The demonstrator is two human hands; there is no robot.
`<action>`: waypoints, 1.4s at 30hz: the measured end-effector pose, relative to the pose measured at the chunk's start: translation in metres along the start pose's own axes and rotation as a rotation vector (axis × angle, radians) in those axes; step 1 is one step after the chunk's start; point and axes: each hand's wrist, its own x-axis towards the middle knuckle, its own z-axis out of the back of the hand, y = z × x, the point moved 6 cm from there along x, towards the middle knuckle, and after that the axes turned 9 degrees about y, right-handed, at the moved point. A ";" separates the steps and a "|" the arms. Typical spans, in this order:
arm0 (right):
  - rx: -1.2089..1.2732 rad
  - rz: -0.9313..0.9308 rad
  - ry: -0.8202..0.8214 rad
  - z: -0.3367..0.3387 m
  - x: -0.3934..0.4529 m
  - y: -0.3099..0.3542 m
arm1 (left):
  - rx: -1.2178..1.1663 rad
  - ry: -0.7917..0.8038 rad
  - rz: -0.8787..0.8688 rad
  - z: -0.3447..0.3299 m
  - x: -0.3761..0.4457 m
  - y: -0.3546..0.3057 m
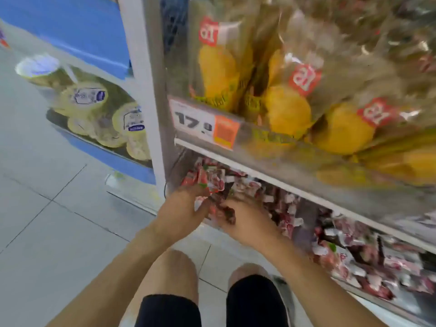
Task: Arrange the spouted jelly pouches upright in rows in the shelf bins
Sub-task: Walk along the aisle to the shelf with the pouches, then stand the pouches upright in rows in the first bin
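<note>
Left hand and right hand both curled round red jelly pouches at left end of lower bin. Best kept spouts-up, squared together, then seated against bin's end wall. Frame blurred; exact pouch count unclear.

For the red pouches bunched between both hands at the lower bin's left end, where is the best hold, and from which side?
Probably by the flat sides of the red pouches, palms pressing inward from left and right, as the left hand and right hand sit now. The bunch is loose and tilted; blur hides the spouts.
</note>
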 end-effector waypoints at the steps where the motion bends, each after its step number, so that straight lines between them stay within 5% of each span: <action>1: -0.017 0.014 -0.010 -0.010 0.000 -0.003 | 0.029 -0.034 -0.034 -0.009 -0.002 0.003; 6: -0.019 0.137 -0.038 -0.033 -0.014 -0.008 | 0.176 -0.232 -0.122 -0.029 -0.020 0.005; 16: 0.148 0.085 -0.041 -0.023 -0.053 -0.010 | 0.290 0.156 0.040 -0.027 0.006 -0.001; 24: 0.200 0.193 -0.245 0.015 -0.022 -0.012 | 0.295 0.232 0.050 -0.035 0.041 0.023; 33: -0.018 0.230 0.143 -0.001 0.017 -0.021 | 0.096 0.215 0.018 -0.024 0.037 0.027; 37: -0.224 0.306 0.127 -0.014 0.033 -0.008 | 0.127 0.337 0.013 -0.020 0.033 0.029; 42: 0.045 0.277 0.044 -0.002 0.021 -0.019 | 0.124 0.348 -0.044 -0.014 0.024 0.019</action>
